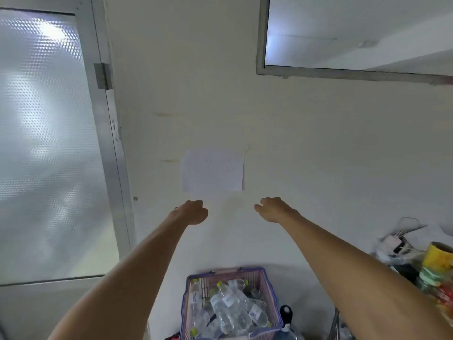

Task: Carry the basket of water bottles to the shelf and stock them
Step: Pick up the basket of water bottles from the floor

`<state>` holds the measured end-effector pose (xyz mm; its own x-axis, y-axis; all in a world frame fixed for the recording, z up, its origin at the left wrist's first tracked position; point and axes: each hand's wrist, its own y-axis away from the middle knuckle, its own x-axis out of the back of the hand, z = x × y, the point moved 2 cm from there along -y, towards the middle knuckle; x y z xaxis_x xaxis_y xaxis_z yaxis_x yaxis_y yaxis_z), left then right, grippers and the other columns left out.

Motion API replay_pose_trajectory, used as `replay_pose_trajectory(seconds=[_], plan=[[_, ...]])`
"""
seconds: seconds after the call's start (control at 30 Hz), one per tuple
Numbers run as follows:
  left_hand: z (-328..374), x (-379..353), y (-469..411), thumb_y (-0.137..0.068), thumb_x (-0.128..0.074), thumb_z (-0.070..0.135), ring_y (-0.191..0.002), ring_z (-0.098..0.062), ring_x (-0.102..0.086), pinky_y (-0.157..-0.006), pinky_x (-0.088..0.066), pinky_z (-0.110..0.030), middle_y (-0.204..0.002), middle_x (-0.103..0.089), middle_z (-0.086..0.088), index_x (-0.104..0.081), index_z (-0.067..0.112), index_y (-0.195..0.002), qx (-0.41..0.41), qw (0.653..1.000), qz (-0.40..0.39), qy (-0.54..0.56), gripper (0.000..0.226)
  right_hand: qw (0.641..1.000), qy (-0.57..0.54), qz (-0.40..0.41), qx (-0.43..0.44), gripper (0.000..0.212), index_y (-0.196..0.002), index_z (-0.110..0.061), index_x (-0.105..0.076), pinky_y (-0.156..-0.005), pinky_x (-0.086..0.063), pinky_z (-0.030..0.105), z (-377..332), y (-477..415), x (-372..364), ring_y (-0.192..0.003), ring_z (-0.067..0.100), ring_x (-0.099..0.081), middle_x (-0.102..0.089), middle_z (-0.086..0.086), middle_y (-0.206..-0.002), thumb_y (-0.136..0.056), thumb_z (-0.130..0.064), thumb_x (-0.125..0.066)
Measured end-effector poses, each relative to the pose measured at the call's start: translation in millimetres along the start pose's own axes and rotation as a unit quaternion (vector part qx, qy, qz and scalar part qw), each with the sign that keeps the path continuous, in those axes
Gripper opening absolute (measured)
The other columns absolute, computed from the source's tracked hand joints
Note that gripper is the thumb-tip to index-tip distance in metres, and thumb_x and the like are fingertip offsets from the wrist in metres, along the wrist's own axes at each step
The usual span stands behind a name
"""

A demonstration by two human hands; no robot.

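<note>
Basket (183,307): plastic lattice, matt-ish, smooth rim. Bottles (226,307) inside: clear thin plastic, shiny, paper-looking labels. Door panel (49,143): frosted, dimpled all over, catches glare. Door frame (117,168) and hinge (103,76): bare metal, dull sheen. Wall (318,143): matt paint, bit scuffed. Paper sheet (212,170) on wall: plain matt. Mug (437,257): glossy, material hard to tell.

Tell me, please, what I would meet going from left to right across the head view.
Frosted glass door → door hinge → left hand → right hand → yellow cup
</note>
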<state>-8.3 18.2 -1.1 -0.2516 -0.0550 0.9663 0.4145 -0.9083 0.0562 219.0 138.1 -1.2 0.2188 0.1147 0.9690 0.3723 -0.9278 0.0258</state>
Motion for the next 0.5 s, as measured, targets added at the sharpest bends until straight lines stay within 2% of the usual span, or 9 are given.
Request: replay_pose_trajectory(seconds=[0.13,0.5], plan=[[-12.8,-1.5,-16.3,-0.097,-0.033,0.028,-0.131,-0.034,-0.049,-0.104,-0.039,-0.044,-0.147,-0.048,-0.014,-0.048,0.019,-0.140,0.010,1.000,0.003,0.005,0.047,1.000,-0.001,-0.002,-0.001,0.060,-0.154,-0.013,-0.041,-0.108,-0.042,0.044,-8.0,-18.0,-1.8,-0.139,0.037,-0.047,-0.044,0.017,-0.154,-0.106,-0.049,-0.032],[-23.9,-5.6,-98.7,-0.098,-0.032,0.032,-0.137,-0.031,-0.046,-0.109,-0.037,-0.042,-0.155,-0.042,-0.009,-0.044,0.023,-0.147,0.036,0.999,-0.004,0.011,0.051,0.999,0.012,-0.031,0.018,0.060,-0.154,-0.012,-0.041,-0.108,-0.042,0.044,-11.3,-116.0,-18.6,-0.140,0.036,-0.046,-0.042,0.016,-0.155,-0.107,-0.049,-0.031]])
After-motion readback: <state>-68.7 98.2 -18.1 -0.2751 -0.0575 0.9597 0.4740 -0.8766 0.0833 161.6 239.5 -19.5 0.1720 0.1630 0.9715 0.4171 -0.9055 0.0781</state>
